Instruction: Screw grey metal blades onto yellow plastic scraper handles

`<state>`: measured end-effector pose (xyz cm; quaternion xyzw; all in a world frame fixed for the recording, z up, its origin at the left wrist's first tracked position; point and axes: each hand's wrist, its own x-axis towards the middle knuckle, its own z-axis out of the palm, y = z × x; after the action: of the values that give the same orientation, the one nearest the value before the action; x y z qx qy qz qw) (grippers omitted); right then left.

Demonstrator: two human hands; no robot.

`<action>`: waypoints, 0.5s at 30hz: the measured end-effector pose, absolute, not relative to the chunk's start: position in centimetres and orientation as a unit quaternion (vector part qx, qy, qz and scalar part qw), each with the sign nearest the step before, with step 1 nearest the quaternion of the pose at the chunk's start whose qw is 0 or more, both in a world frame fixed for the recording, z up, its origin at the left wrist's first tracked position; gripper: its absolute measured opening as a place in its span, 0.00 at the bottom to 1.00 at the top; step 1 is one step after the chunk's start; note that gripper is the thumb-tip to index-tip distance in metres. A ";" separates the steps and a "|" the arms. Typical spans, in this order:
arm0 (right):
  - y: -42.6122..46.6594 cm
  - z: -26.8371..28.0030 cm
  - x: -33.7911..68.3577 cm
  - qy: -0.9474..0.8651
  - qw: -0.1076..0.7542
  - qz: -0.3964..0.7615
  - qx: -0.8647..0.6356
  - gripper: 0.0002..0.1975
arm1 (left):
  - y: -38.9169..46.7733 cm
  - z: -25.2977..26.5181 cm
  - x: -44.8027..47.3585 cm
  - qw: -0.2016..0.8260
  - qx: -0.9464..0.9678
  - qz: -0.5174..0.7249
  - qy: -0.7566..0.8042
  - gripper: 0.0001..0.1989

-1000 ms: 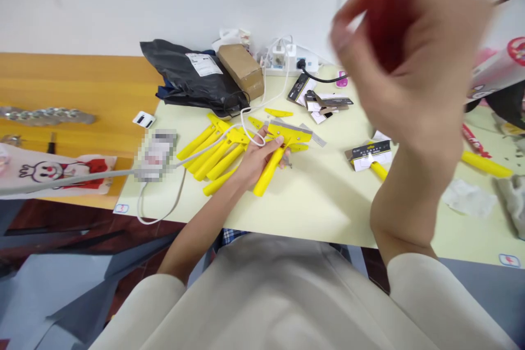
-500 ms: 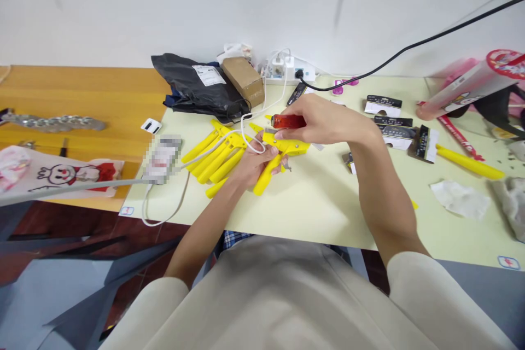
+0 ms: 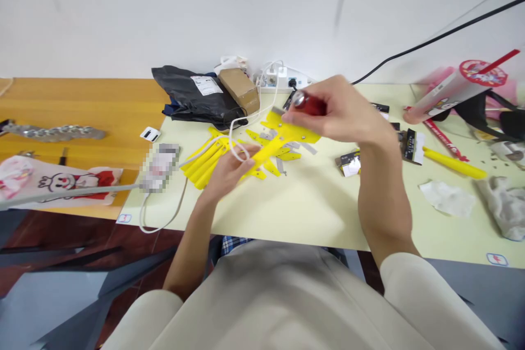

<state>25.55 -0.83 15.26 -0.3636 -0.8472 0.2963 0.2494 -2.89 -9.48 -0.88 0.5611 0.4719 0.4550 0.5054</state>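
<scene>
A yellow scraper [image 3: 268,154] is held slanting above the table, a grey metal blade at its head end. My left hand [image 3: 231,170] is closed on the lower end of its handle, beside a white cable. My right hand [image 3: 342,112] is closed around a red screwdriver [image 3: 314,104] with a shiny end cap; its shaft is hidden. The fingers of that hand also lie against the scraper's head. Several yellow handles [image 3: 200,167] lie side by side to the left of my left hand. Underneath the scraper are loose yellow plates and grey blades [image 3: 309,148].
A black plastic parcel [image 3: 192,101] and a cardboard box [image 3: 238,90] lie at the back by a power strip [image 3: 270,87]. A phone [image 3: 162,167] is on the left. On the right are black packages [image 3: 411,146], a yellow handle [image 3: 455,163], a tissue [image 3: 447,198] and a cup [image 3: 455,90].
My left hand has moved left, down to the handle's end. My right hand has risen slightly to the right with the screwdriver. The scraper is turned, uncovering plates and blades.
</scene>
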 end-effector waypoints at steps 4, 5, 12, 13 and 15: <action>-2.0 16.9 28.4 -0.783 0.389 0.238 -0.424 0.18 | -11.8 -3.1 -10.6 0.286 0.546 0.484 0.621 0.24; -2.2 17.2 28.9 -0.766 0.422 0.223 -0.431 0.17 | -12.2 -3.8 -12.5 0.221 0.550 0.469 0.655 0.23; -3.3 18.6 29.0 -0.743 0.397 0.139 -0.521 0.20 | -12.8 -6.3 -19.4 -0.105 0.582 0.238 0.770 0.27; -3.4 18.6 29.1 -0.753 0.389 0.137 -0.513 0.19 | -12.8 -6.2 -19.5 -0.105 0.580 0.229 0.774 0.27; -3.5 18.6 29.3 -0.773 0.376 0.125 -0.496 0.17 | -12.6 -5.8 -19.5 -0.092 0.575 0.216 0.784 0.27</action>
<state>29.27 -3.54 18.58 -0.4963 -0.7726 0.1247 0.3757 -19.48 -12.63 -5.81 0.5748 0.7840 0.2157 -0.0920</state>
